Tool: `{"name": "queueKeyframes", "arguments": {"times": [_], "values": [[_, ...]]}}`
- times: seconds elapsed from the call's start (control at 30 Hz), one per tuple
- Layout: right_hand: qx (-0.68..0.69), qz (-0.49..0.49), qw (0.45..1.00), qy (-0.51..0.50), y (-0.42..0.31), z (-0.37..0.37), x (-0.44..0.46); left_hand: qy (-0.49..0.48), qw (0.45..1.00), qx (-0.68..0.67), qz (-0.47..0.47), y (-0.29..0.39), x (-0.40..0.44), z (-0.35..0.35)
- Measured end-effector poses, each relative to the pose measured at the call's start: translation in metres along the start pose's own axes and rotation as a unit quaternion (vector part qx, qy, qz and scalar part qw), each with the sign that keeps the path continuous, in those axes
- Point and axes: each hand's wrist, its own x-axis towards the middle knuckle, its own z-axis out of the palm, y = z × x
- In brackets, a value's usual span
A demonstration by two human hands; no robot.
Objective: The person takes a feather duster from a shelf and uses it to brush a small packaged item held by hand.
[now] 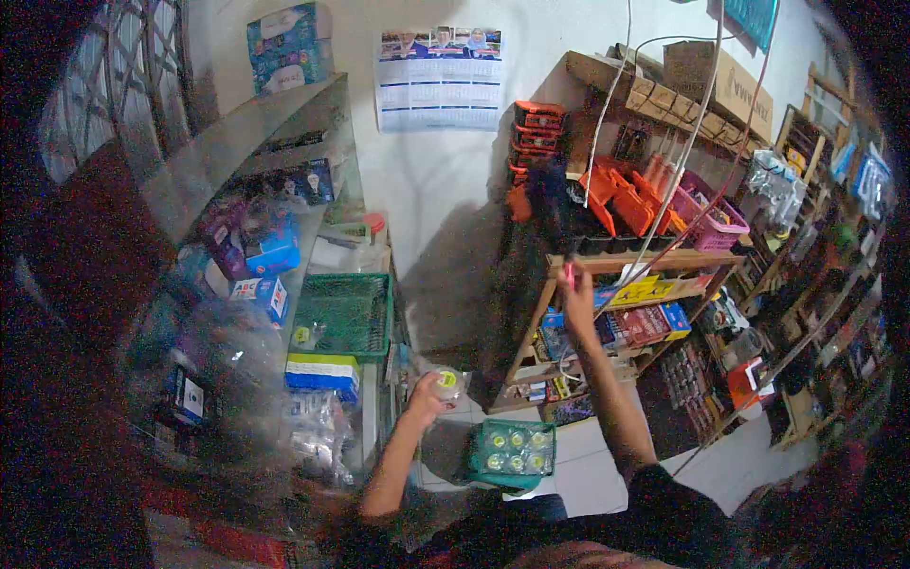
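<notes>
My left hand (426, 399) is closed on a small clear plastic pack with a yellow-green label (446, 380), over the floor beside the glass counter. Raised to the right, in front of the wooden shelf, my right hand (574, 289) is closed round a thin red and dark object (570, 272) that looks like a pen or small tool. Below and between my hands, a green basket (483, 471) holds several similar packs (516, 441). A larger green basket (370, 334) on the counter has one such pack (303, 335) in it.
To the left is a glass counter (275, 123) with boxes. A wooden shelf (664, 261) at the right carries orange bins (635, 204) and a pink basket (716, 226). Wires (697, 114) hang at the right. A calendar (442, 85) is on the wall.
</notes>
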Motion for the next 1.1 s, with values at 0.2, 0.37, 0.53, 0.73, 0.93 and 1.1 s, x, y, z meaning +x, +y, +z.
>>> {"name": "queueKeyframes", "arguments": {"times": [0.2,0.37,0.53,0.73,0.93,1.1], "values": [[0.182,0.27,0.941,-0.095,-0.108,-0.036,-0.13,0.031,0.999,-0.013,-0.013,0.003,-0.01,0.018],[0.415,0.306,0.832,-0.203,-0.1,-0.07,-0.214,0.001,0.995,0.072,0.073,0.01,-0.014,0.009],[0.193,0.367,0.873,-0.257,-0.045,-0.055,-0.315,0.009,0.985,0.024,0.17,0.013,-0.033,0.015],[-0.001,0.386,0.886,-0.257,-0.057,-0.031,-0.35,0.082,0.985,0.062,0.137,0.003,-0.022,0.011],[0.055,0.437,0.859,-0.262,-0.07,-0.043,-0.34,0.053,0.99,0.005,0.132,0.013,-0.04,0.04],[0.025,0.377,0.914,-0.15,-0.093,-0.026,-0.334,0.022,0.992,0.034,0.116,0.026,-0.051,0.064]]}}
